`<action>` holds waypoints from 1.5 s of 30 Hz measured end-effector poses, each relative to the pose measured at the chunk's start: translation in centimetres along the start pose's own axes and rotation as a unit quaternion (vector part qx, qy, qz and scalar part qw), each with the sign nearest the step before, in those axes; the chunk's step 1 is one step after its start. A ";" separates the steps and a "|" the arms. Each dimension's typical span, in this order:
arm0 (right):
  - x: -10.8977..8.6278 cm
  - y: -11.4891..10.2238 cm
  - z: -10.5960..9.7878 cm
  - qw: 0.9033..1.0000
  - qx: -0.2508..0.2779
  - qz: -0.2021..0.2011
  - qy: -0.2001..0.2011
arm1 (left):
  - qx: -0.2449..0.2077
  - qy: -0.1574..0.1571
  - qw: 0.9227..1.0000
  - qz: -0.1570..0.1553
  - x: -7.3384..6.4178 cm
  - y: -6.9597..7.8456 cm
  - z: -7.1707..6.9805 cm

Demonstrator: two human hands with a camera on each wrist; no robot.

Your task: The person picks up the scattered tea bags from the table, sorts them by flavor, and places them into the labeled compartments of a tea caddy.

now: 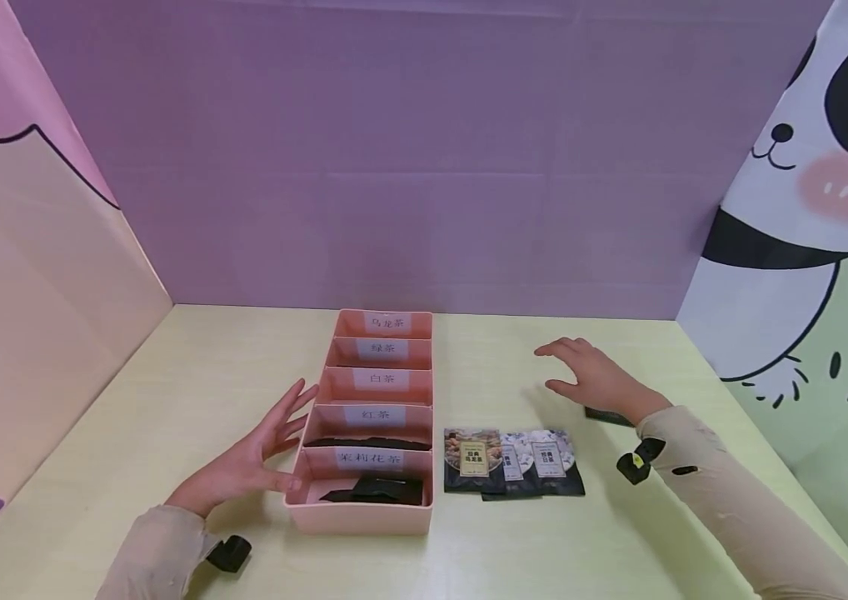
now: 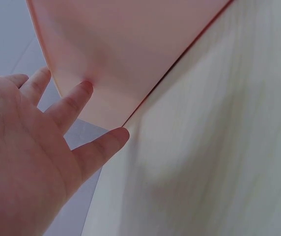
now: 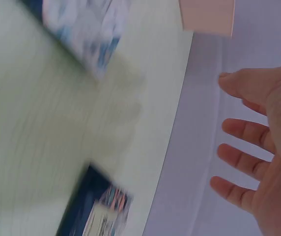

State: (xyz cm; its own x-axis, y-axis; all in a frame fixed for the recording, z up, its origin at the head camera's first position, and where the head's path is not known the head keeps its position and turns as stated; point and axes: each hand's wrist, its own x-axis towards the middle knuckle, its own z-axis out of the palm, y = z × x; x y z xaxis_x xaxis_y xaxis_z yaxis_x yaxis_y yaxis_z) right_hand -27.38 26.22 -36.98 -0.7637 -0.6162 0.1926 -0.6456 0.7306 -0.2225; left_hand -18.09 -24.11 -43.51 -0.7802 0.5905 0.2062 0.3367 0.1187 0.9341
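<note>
A long pink divided box (image 1: 360, 521) stands on the table, a Chinese tea label on each compartment. My left hand (image 1: 247, 462) is spread along its left side; in the left wrist view its fingertips touch the box wall (image 2: 135, 44). Black tea sachets (image 1: 386, 490) lie in the front compartment, and dark sachet edges (image 1: 367, 443) show in the one behind. My right hand (image 1: 596, 375) hovers over the table with loosely bent fingers, holding nothing. Below it, a dark sachet (image 1: 607, 417) is partly hidden. Between box and right hand lie an orange-brown patterned sachet (image 1: 474, 475) and two white-and-blue patterned sachets (image 1: 555, 475), overlapping.
The pale wooden table (image 1: 244, 350) meets a purple backdrop (image 1: 431, 167) behind the box. Printed panels rise at both sides, the right one bearing a panda (image 1: 776, 308). Black devices (image 1: 229, 553) are worn at both wrists.
</note>
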 end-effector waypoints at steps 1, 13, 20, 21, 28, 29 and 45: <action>-0.2 0.4 -0.1 1.000 0.000 0.012 -0.007 | 0.000 0.000 1.000 -0.002 0.0 0.0 0.0; -2.6 4.5 -0.7 0.994 0.024 0.095 -0.047 | 0.009 -0.001 1.000 0.010 0.0 -0.1 -0.1; -4.4 7.0 -0.4 0.987 0.042 0.130 -0.083 | -0.003 -0.007 1.000 0.006 0.1 -0.2 0.1; -4.6 7.2 -0.5 0.986 0.042 0.139 -0.087 | -0.001 -0.008 1.000 0.007 0.1 -0.1 0.1; -4.7 7.9 -1.0 0.971 0.066 0.188 -0.132 | 0.006 -0.003 1.000 0.011 0.0 0.0 -0.1; -4.7 8.0 -1.0 0.970 0.070 0.192 -0.135 | 0.002 -0.003 1.000 0.010 0.0 0.0 -0.1; -4.3 8.6 -0.5 0.962 0.093 0.250 -0.066 | 0.002 -0.008 1.000 0.017 0.0 -0.2 -0.1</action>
State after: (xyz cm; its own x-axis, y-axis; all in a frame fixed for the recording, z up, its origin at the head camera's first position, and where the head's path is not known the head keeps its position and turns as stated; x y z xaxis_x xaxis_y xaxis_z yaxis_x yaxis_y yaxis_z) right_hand -29.59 35.33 -39.21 -0.9644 -0.2434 -0.1033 -0.1783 0.8871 -0.4257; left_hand -18.22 -24.24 -43.66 -0.7605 0.6063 0.2324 0.3642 0.1020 0.9257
